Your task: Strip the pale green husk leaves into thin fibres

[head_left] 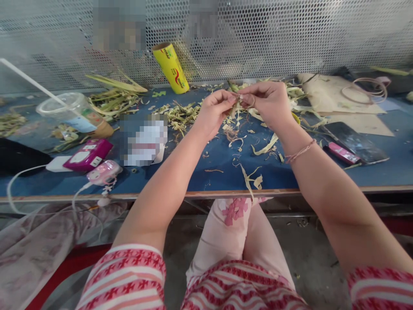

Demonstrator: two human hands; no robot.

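Over the far middle of the blue table, my left hand (217, 111) is closed, thumb and fingertips pinching thin strips of pale plant fibre (238, 107). My right hand (270, 103) meets it from the other side and pinches the same strips, its fingertips almost touching the left ones. A greenish tip (232, 86) sticks up behind the fingers, and exactly how the strips are joined is hidden. Under and around both hands lie yellow-green plant scraps (183, 115) and a tangle of brown fibres (231, 133). A longer dry strip (248, 178) hangs over the table's front edge.
A yellow wrap tube (171, 68) leans on the perforated metal panel (277, 38). To the left are a plastic cup (77, 113) with a straw, a purple power adapter (88, 154) and a pink case (103, 172). Cardboard (335, 92) and a dark phone (356, 140) lie right.
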